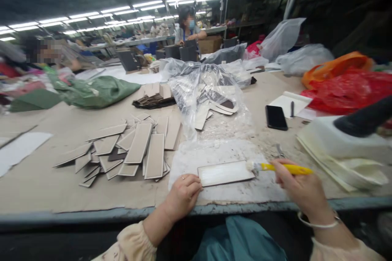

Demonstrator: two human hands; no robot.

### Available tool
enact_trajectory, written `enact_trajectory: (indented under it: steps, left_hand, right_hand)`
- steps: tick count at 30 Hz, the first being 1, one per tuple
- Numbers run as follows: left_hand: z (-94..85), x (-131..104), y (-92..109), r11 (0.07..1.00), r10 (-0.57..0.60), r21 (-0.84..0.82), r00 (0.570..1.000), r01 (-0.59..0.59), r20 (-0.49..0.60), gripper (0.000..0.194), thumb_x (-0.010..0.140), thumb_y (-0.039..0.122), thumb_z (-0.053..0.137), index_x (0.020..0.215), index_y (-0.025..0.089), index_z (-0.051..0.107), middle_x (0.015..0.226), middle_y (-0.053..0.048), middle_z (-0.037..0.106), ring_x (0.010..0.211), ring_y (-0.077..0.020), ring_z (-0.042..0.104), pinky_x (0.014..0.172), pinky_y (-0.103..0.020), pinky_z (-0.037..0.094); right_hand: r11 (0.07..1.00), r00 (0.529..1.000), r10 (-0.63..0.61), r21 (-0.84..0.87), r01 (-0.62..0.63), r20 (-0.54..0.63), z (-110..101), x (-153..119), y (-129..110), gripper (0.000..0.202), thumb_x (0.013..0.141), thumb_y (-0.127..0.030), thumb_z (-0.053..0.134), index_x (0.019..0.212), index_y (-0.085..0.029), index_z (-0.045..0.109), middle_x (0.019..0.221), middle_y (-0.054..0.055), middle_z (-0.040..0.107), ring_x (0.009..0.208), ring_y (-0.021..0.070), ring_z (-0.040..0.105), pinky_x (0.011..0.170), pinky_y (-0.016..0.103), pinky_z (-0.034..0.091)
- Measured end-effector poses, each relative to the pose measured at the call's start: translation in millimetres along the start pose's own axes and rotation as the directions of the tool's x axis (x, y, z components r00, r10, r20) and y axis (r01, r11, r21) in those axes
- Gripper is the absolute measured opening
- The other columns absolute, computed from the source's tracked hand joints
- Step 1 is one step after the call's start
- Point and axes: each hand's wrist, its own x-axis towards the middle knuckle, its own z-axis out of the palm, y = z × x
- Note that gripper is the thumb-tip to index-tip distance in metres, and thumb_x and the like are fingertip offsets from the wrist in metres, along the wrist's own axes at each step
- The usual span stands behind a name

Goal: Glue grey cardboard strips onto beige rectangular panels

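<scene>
Panel (225, 173) against left hand (185, 191); brush (267, 166) in right hand (298, 185)

On one counter (116, 195) we count two bare hands, a left hand (185, 192) and a right hand (298, 189), along with one yellow-handled brush (266, 166) and one white-coated panel (225, 173). We also find one black phone (276, 117), one green bag (102, 91), one orange bag (339, 66), one large red bag (346, 91), one white container (330, 130), one bracelet (318, 225) and one ring (183, 178). Beyond these we make out at least two other people (185, 36), while the loose panels (138, 142) in the pile overlap too much for us to number exactly, though we see more than ten.
</scene>
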Motion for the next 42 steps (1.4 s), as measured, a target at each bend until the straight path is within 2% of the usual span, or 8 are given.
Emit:
enact_trajectory:
  steps: [3, 5, 9, 13, 18, 27, 37, 42]
  left_hand:
    - [-1.9, 2.5, 1.8, 0.993, -0.086, -0.077, 0.996, 0.087, 0.020, 0.001, 0.083, 0.020, 0.063, 0.083, 0.019, 0.064, 0.085, -0.006, 0.066, 0.085, -0.0184, 0.062, 0.075, -0.031, 0.054]
    - [-8.7, 7.8, -1.5, 0.985, -0.139, -0.101, 0.990, 0.137, -0.007, 0.006, 0.080, 0.023, 0.067, 0.082, 0.019, 0.063, 0.084, -0.006, 0.065, 0.081, -0.0172, 0.062, 0.071, -0.029, 0.053]
    - [-37.5, 37.9, -27.0, 0.970, -0.222, 0.065, 0.965, 0.233, -0.142, 0.009, 0.085, 0.028, 0.062, 0.087, 0.019, 0.064, 0.086, -0.006, 0.065, 0.085, -0.0175, 0.063, 0.077, -0.029, 0.052]
    - [-70.4, 84.1, -70.6, 0.760, -0.532, 0.415, 0.845, 0.501, -0.045, 0.026, 0.087, 0.035, 0.057, 0.106, 0.019, 0.063, 0.106, -0.011, 0.067, 0.104, -0.0226, 0.062, 0.090, -0.034, 0.048]
    - [-78.6, 116.8, -109.7, 0.677, -0.639, 0.503, 0.769, 0.537, 0.039, 0.036, 0.076, 0.034, 0.062, 0.102, 0.009, 0.066, 0.098, -0.022, 0.069, 0.097, -0.0378, 0.065, 0.083, -0.048, 0.049]
    - [-65.8, 123.1, -150.9, 0.550, -0.786, 0.569, 0.610, 0.611, 0.104, 0.062, 0.077, 0.047, 0.050, 0.123, 0.007, 0.056, 0.116, -0.024, 0.064, 0.110, -0.0378, 0.060, 0.091, -0.045, 0.046]
    - [-69.7, 119.0, -159.3, 0.553, -0.793, 0.434, 0.609, 0.711, 0.014, 0.069, 0.076, 0.054, 0.047, 0.129, 0.010, 0.053, 0.112, -0.018, 0.067, 0.106, -0.0374, 0.062, 0.088, -0.045, 0.046]
    - [-76.2, 112.6, -164.0, 0.510, -0.836, 0.253, 0.543, 0.823, -0.083, 0.069, 0.075, 0.061, 0.043, 0.125, 0.015, 0.057, 0.112, -0.013, 0.068, 0.105, -0.0347, 0.063, 0.088, -0.041, 0.046]
  right_hand:
    - [0.991, 0.996, 0.033, 0.132, -0.023, -0.078, -4.5, 0.7, 3.5, 0.028, 0.083, -0.054, 0.056, 0.084, -0.026, 0.062, 0.057, 0.002, 0.057, 0.048, 0.0170, 0.055, 0.047, 0.030, 0.048]
    - [0.977, 0.993, 0.044, 0.212, -0.021, -0.106, -5.4, 0.4, 1.9, 0.027, 0.083, -0.055, 0.055, 0.084, -0.029, 0.062, 0.059, 0.004, 0.057, 0.050, 0.0178, 0.054, 0.047, 0.031, 0.048]
    - [0.963, 0.973, 0.077, 0.270, -0.016, -0.220, -0.3, 1.9, 2.4, 0.026, 0.082, -0.056, 0.055, 0.083, -0.030, 0.061, 0.065, 0.007, 0.058, 0.051, 0.0205, 0.054, 0.050, 0.038, 0.050]
    - [0.957, 0.963, 0.061, 0.289, 0.017, -0.262, 9.2, 3.0, 7.2, 0.026, 0.079, -0.054, 0.060, 0.088, -0.030, 0.063, 0.069, 0.008, 0.062, 0.052, 0.0213, 0.057, 0.050, 0.038, 0.052]
    - [0.910, 0.968, 0.058, 0.412, 0.050, -0.245, 19.6, -9.5, -8.3, 0.030, 0.081, -0.052, 0.061, 0.093, -0.025, 0.066, 0.068, 0.002, 0.061, 0.053, 0.0190, 0.057, 0.048, 0.033, 0.053]
    - [0.888, 0.987, 0.015, 0.456, 0.059, -0.157, 21.1, -7.4, -6.1, 0.032, 0.086, -0.051, 0.055, 0.095, -0.023, 0.067, 0.066, 0.003, 0.061, 0.055, 0.0186, 0.059, 0.051, 0.031, 0.052]
    - [0.864, 0.984, -0.005, 0.494, 0.095, -0.181, 23.8, -6.6, 5.4, 0.037, 0.085, -0.053, 0.056, 0.096, -0.020, 0.068, 0.063, 0.003, 0.060, 0.053, 0.0174, 0.057, 0.050, 0.029, 0.051]
    - [0.849, 0.990, -0.051, 0.517, 0.113, -0.132, 23.9, -4.9, 12.2, 0.035, 0.085, -0.049, 0.059, 0.098, -0.018, 0.068, 0.066, 0.004, 0.062, 0.055, 0.0158, 0.059, 0.051, 0.025, 0.052]
